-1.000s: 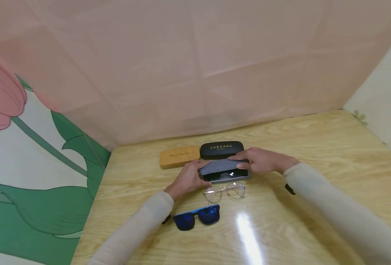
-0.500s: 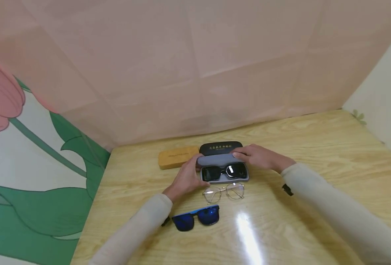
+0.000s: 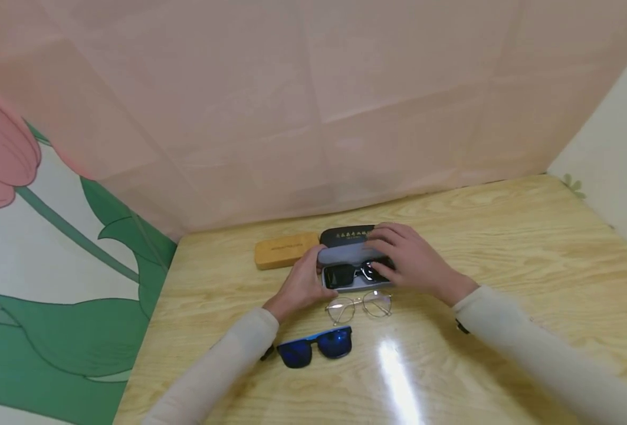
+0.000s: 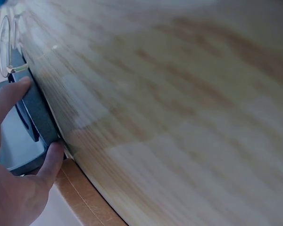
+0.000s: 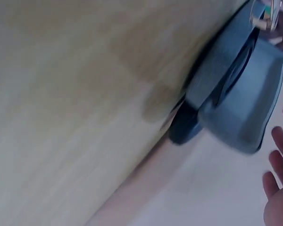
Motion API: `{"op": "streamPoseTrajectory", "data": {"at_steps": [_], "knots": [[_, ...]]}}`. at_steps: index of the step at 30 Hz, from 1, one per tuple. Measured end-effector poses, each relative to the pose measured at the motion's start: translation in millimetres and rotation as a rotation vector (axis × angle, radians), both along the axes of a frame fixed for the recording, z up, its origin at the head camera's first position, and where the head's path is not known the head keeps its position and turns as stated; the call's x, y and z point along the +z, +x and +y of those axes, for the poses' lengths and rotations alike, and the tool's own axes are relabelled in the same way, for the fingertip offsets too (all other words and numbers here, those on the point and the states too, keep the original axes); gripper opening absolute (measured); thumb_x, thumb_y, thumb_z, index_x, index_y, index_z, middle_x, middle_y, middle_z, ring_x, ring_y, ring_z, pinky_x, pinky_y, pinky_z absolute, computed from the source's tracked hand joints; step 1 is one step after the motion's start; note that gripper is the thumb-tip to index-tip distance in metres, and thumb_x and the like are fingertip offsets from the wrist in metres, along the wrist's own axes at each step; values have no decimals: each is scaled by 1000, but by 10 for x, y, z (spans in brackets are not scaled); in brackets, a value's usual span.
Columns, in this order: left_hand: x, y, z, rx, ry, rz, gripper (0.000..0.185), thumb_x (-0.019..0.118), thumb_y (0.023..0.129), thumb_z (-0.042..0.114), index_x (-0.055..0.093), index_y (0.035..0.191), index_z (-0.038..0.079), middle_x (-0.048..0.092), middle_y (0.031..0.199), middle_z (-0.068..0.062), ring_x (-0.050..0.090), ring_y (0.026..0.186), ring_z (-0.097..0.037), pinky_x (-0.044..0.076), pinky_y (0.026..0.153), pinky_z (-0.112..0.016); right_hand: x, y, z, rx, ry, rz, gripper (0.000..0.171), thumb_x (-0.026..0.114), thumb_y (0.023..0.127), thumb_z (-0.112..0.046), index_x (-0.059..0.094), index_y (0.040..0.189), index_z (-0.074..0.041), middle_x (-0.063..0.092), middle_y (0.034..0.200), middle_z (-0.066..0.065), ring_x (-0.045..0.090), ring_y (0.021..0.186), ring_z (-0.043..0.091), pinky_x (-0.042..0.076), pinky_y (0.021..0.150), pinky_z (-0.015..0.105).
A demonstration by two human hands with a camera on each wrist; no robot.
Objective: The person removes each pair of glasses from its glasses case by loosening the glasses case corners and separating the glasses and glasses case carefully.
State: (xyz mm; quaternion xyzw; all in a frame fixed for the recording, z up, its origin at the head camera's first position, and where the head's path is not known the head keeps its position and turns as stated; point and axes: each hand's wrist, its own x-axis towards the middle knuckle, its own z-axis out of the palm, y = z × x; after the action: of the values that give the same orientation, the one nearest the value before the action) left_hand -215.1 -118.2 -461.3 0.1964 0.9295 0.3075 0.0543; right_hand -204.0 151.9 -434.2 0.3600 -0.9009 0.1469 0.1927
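Observation:
An open grey glasses case [image 3: 330,284] lies on the wooden table [image 3: 504,248] with black sunglasses [image 3: 345,274] inside it. My left hand [image 3: 304,282] grips the case's left end, and the left wrist view shows thumb and finger pinching the grey case [image 4: 37,117]. My right hand [image 3: 404,260] reaches over the case's right half, its fingers down at the sunglasses' right lens. In the right wrist view its fingers [image 5: 276,181] look straight and spread beside the grey case [image 5: 240,94]. The raised lid [image 3: 345,255] shows its grey lining.
A shut black case [image 3: 345,235] with gold lettering sits just behind the grey one, a tan case [image 3: 285,249] to its left. Round clear glasses [image 3: 360,306] and blue mirrored sunglasses [image 3: 315,347] lie in front. Pink sheeting walls the table's far side.
The lid went from half down to fully raised. My right hand left the lid's edge and came down over the sunglasses. The left hand stayed on the case's end.

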Motion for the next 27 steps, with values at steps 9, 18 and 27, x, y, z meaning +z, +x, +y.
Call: {"op": "streamPoseTrajectory", "data": {"at_steps": [9, 18, 27], "knots": [[22, -21, -1, -8, -2, -21, 93, 95, 63, 25, 42, 139, 17, 61, 121, -2, 60, 100, -16, 54, 88, -31, -98, 8, -219, -2, 84, 34, 23, 82, 80, -32, 77, 98, -19, 56, 142, 12, 36, 142, 37, 27, 116, 54], [28, -30, 9, -8, 13, -32, 92, 96, 62, 24, 43, 137, 19, 61, 120, 0, 60, 100, -15, 54, 88, -32, -156, -45, -286, -75, 152, -13, 31, 82, 78, -41, 78, 99, -19, 49, 150, 11, 26, 147, 35, 23, 114, 59], [16, -13, -2, -14, -3, -22, 95, 96, 62, 25, 42, 139, 16, 61, 122, -2, 60, 100, -15, 54, 88, -29, -187, -30, -330, -96, 120, -26, 24, 84, 75, -40, 76, 88, -22, 52, 147, 10, 30, 145, 34, 25, 111, 58]]}}
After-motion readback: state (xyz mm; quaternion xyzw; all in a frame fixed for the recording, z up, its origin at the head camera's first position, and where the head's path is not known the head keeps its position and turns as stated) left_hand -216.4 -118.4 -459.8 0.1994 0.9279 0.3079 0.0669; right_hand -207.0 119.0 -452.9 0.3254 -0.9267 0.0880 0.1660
